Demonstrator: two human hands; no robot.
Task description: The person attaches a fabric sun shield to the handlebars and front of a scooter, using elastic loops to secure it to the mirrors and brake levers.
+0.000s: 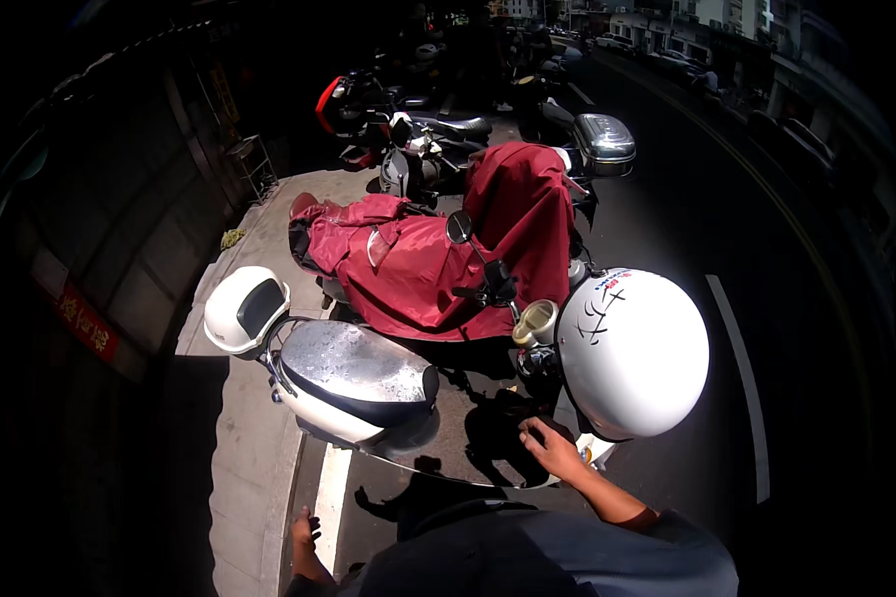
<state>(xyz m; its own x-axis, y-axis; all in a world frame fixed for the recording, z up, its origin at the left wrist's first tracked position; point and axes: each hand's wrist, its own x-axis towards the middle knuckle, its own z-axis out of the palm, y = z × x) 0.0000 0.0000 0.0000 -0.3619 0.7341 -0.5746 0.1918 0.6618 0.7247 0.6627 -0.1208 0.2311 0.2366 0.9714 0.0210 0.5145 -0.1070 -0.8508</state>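
- My right hand hangs over the front end of the scooter, just below the helmet, fingers bent inward; I cannot tell whether they pinch anything or touch what lies beneath.
- My left hand is low beside the pavement edge, thumb and fingers loosely bent and a little apart.
- The white helmet sits over the handlebar end, just above my right wrist: a smooth, glossy, round shell with a dark lower rim, bold black strokes and small red and blue marks on its upper side.
- The white scooter stands crosswise before me, front to my right. Its seat is silvery and blotched, as if worn, glaring in the sun, with black along the lower side.
- At its rear, to my left, is a rounded white box with a dark panel.
- Near the helmet I see a cream cup-shaped holder and, beyond it, a round mirror.
- Past the scooter, a creased red cover drapes another vehicle.
- Farther off stand parked motorbikes and a shiny silver case.
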